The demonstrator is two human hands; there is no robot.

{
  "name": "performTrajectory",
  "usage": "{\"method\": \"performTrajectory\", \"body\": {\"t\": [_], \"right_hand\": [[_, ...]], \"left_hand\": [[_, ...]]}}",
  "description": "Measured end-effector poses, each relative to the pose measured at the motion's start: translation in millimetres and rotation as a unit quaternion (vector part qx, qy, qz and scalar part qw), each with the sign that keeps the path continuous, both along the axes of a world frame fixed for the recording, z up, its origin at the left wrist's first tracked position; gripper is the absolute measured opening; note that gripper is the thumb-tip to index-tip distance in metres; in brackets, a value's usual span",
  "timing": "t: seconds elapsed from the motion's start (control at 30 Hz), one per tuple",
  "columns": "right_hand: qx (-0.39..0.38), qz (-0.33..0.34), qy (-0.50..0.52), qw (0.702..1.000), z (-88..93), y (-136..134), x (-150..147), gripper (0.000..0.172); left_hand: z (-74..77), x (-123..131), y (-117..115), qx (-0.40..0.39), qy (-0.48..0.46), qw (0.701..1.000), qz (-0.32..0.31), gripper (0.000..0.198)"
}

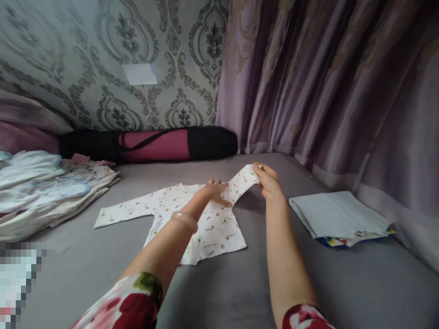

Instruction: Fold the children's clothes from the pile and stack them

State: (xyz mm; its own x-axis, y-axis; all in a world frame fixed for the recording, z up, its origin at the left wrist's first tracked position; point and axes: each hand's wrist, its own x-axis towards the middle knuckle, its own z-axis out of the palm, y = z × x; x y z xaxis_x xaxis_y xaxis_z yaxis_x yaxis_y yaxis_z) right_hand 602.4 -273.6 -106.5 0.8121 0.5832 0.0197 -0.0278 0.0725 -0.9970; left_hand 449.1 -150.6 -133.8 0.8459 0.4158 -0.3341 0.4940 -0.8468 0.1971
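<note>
A small white baby shirt point(219, 233) with tiny coloured prints lies spread on the grey bed sheet point(226, 292). Its left-hand sleeve rests flat and stretched out to the side. My left hand point(216, 192) presses on the shirt near the shoulder, fingers spread, with a pale bangle point(184, 222) on the wrist. Pinched at the cuff, the other sleeve point(244, 180) is raised off the bed by my right hand point(268, 179). Part of the shirt's front is hidden under my left forearm.
Folded light-grey cloth point(339, 212) lies at the right over something colourful. Rumpled baby clothes point(44, 183) are heaped at the left. A black and maroon long bag point(154, 145) lies along the wall, beside purple curtains point(274, 82).
</note>
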Motion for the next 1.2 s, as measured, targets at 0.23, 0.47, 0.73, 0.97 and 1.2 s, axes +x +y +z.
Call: {"method": "performTrajectory", "body": {"t": [0.23, 0.47, 0.73, 0.97, 1.2], "right_hand": [[0.015, 0.070, 0.133, 0.989, 6.0, 35.5, -67.3, 0.020], [0.003, 0.051, 0.139, 0.989, -2.4, 40.9, -70.9, 0.016], [-0.032, 0.093, 0.100, 0.990, -9.7, 51.9, -100.1, 0.022], [-0.063, 0.288, 0.063, 0.953, -18.3, 52.9, -143.5, 0.039], [-0.057, 0.239, 0.085, 0.966, -10.5, 46.1, -99.3, 0.031]], "left_hand": [[0.5, 6.5, -0.6, -0.023, -0.018, 0.999, 0.031, 0.105], [-7.5, -37.1, 6.4, -0.098, -0.219, 0.970, 0.044, 0.074], [-22.8, -122.0, 14.3, -0.387, -0.483, 0.699, 0.358, 0.040], [-33.1, -124.4, 19.2, -0.503, -0.497, 0.580, 0.404, 0.043], [-38.1, -128.7, 16.6, -0.416, -0.493, 0.647, 0.408, 0.054]]}}
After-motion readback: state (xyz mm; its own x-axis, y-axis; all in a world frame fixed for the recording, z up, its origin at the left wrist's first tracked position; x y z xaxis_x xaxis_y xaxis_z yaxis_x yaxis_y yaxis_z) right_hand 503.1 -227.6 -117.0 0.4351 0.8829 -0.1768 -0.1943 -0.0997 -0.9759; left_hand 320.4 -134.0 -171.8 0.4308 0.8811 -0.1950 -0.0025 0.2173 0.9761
